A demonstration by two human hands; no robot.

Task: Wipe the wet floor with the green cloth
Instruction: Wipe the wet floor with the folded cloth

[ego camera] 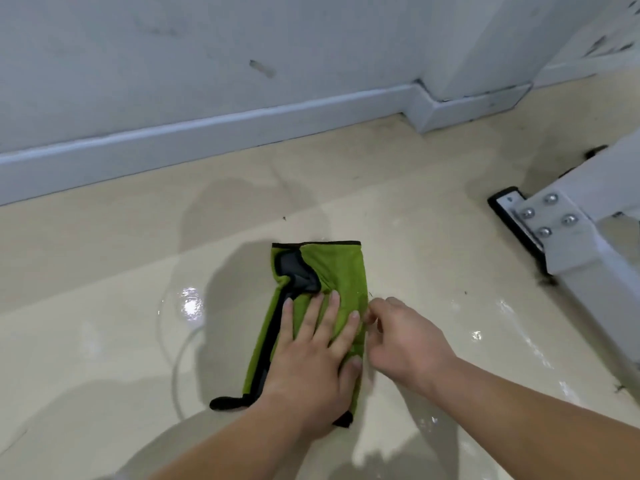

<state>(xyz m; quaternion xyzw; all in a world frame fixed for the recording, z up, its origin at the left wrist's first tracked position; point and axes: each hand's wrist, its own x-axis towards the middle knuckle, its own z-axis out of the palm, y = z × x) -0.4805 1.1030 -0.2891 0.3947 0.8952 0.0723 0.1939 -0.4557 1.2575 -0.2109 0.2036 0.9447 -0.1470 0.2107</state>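
From the head view, a pale grey wall with a grey skirting board [214, 133] ran along the back. At the right stood a white metal furniture leg [568, 233] with four bolts and a black foot pad, well apart from the hands. The glossy beige floor [104, 341] shone with puddles. On it lay the folded green microfibre cloth with black trim [332, 268], flat in the wet patch. The left hand [311, 362] pressed flat on it, fingers spread, grip released. The right hand [401, 337] pinched the cloth's right edge with curled fingers.
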